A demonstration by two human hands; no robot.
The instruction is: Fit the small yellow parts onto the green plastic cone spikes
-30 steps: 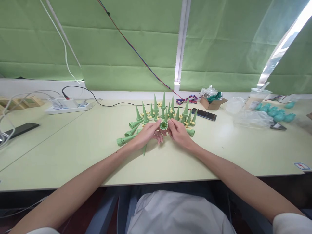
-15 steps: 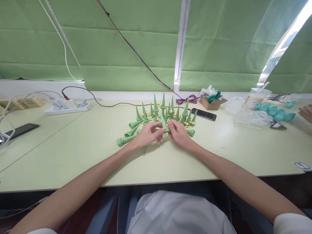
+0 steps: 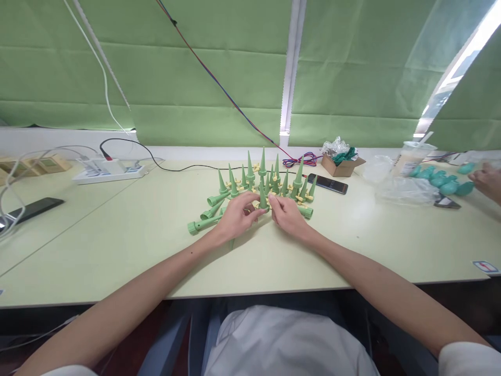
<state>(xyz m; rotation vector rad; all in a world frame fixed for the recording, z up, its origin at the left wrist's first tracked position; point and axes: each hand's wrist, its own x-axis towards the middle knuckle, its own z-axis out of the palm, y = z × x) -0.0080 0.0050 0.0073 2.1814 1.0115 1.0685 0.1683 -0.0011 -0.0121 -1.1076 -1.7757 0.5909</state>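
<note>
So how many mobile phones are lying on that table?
2, perhaps more hidden. One phone lies right of the green spikes, beside the cardboard box. The other phone lies at the far left, near the white cables.

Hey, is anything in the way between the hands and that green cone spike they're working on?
Nothing visible. The left hand and right hand both already pinch the upright green cone spike from either side. The cluster of standing spikes is just behind it, not between it and the fingers.
</note>
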